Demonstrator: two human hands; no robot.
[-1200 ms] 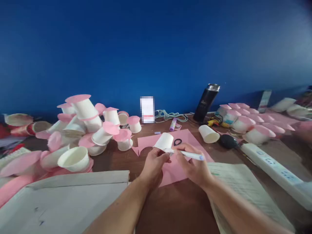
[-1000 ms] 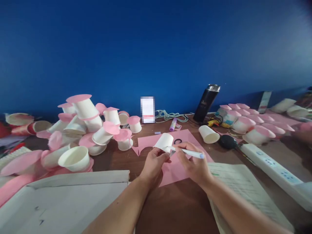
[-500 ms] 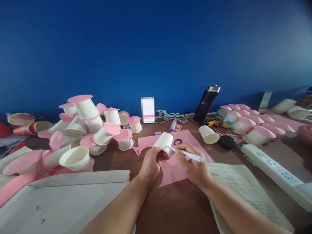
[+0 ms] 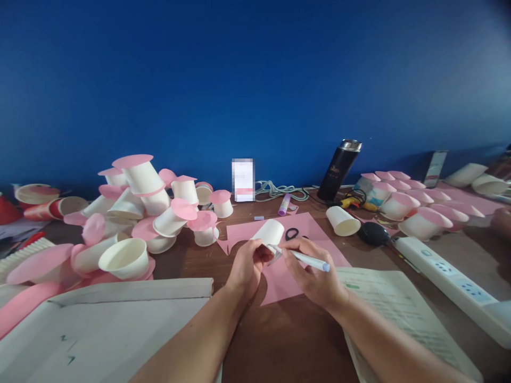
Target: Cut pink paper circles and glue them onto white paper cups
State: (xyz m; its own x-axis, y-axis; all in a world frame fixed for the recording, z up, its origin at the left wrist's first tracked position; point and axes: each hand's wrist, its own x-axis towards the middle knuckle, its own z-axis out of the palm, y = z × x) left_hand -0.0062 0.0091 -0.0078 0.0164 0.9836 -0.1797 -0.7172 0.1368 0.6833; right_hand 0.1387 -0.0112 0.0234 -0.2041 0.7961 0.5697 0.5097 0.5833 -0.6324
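My left hand is closed round a white paper cup, tilted above the pink paper sheet. A slim white marker with a pale blue end sits in the closed fingers of my right hand. Its front end is at the cup's near edge; whether the tip touches is too small to tell. Just beyond my right hand, scissors with black loop handles lie on the sheet, partly hidden. A purple glue stick lies behind the sheet.
Piled at left are paper cups with pink paper discs; more capped cups stand at right. A black thermos, a lone cup, an open book, a power strip and a white box surround my hands. Another person's hand shows at far right.
The marker's front end and my right hand have moved slightly left and down along the cup. The cup has tipped a little lower, and more of the scissors' handles shows.
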